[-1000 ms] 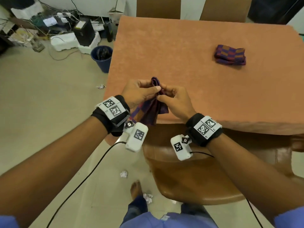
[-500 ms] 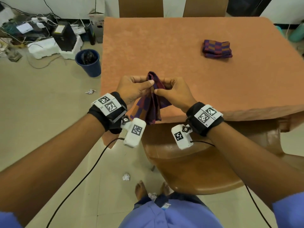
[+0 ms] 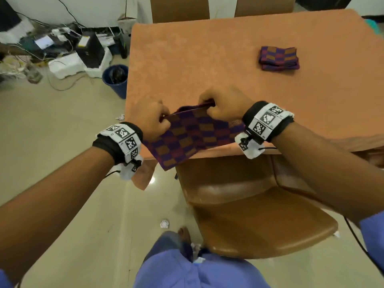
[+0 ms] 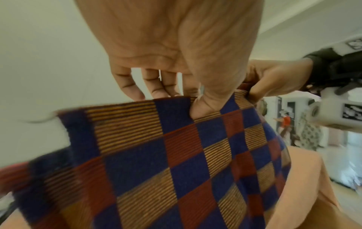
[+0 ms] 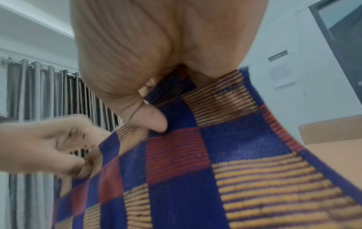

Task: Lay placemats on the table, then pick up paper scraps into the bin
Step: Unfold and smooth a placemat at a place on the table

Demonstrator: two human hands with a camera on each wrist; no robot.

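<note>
A blue, red and orange checked placemat [image 3: 191,138] hangs spread over the near edge of the orange-covered table [image 3: 207,65]. My left hand [image 3: 154,121] pinches its upper left edge, thumb on the cloth [image 4: 203,106]. My right hand [image 3: 220,108] pinches its upper right edge, thumb pressed into the weave [image 5: 154,120]. The placemat [image 4: 176,162] fills the lower part of both wrist views [image 5: 235,170]. A second placemat [image 3: 278,58], still folded, lies at the table's far right. A blue bin [image 3: 116,80] stands on the floor left of the table. Crumpled paper scraps lie on the floor [image 3: 164,224], [image 3: 120,117].
A brown chair [image 3: 249,215] is tucked under the near edge, right in front of me. Two more chair backs [image 3: 179,9] stand at the far side. Cables, white foam blocks and a black box [image 3: 89,49] clutter the floor at the back left.
My hands have pulled apart, and the bunched placemat has opened out flat between them. The view has shifted towards the right.
</note>
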